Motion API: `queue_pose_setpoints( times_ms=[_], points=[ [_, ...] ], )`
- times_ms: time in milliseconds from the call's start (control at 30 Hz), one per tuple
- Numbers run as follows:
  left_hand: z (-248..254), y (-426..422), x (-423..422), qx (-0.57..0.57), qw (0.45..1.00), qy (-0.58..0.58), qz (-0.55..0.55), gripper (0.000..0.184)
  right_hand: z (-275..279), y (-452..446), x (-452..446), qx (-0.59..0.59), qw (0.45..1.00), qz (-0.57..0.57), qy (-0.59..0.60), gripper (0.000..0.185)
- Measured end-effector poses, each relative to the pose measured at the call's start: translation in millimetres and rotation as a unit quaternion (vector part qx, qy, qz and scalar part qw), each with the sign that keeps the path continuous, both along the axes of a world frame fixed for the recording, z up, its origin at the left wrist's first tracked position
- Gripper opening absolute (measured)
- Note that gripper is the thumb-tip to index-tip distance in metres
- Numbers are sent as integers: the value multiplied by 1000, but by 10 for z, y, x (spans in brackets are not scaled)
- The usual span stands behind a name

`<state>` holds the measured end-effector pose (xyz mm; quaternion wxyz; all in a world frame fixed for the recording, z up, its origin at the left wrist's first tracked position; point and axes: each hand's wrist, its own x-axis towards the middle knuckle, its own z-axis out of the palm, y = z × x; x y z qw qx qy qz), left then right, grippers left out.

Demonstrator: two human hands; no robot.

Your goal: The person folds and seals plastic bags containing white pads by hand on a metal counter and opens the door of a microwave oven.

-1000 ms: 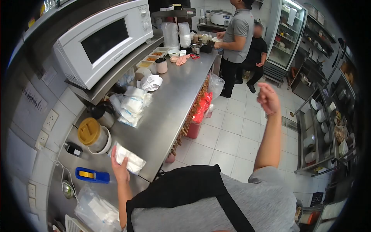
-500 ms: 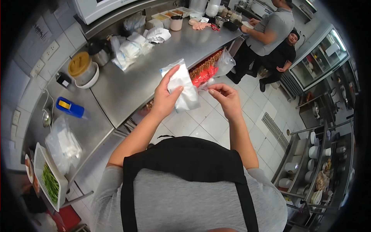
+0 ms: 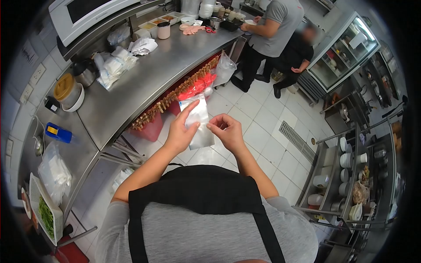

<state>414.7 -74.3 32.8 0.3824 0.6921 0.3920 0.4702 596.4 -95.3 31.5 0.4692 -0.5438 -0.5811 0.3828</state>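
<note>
My left hand (image 3: 180,132) is closed round a flat white and clear plastic bag (image 3: 201,115), which looks folded or stacked. Its thumb lies across the front while the fingers reach up behind the left side. At the bag's right edge, my right hand (image 3: 229,131) pinches with thumb and forefinger. Whether it grips one layer or several is too small to tell. Both hands are in front of my black apron (image 3: 197,188), above the tiled floor.
A steel counter (image 3: 144,79) runs along the left, bearing packs of plastic bags (image 3: 115,65), a yellow-lidded tub (image 3: 66,90) and a blue tape dispenser (image 3: 58,133). Two people stand near a glass-door fridge (image 3: 344,50). Shelves of dishes (image 3: 329,182) stand at right.
My hands have come lower and closer together. My right hand has moved from a thin plastic piece beside the bag to the bag's right edge. The view has shifted.
</note>
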Motion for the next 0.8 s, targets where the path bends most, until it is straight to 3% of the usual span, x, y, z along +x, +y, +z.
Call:
queue_pose_setpoints(
  times_ms=[167,267,467,800],
  points=[
    [73,-65,148,19,998,45,-25,82,-40,-75,142,-16,999,-8,28,10],
    [111,-63,206,-4,997,75,-37,83,-48,-129,217,-16,999,-2,32,14],
    [8,-94,328,73,982,159,-63,86,-115,-148,345,-31,999,26,12,22],
    [-82,-58,355,94,978,167,-82,84,-55,-122,491,-44,997,48,45,27]
  ],
)
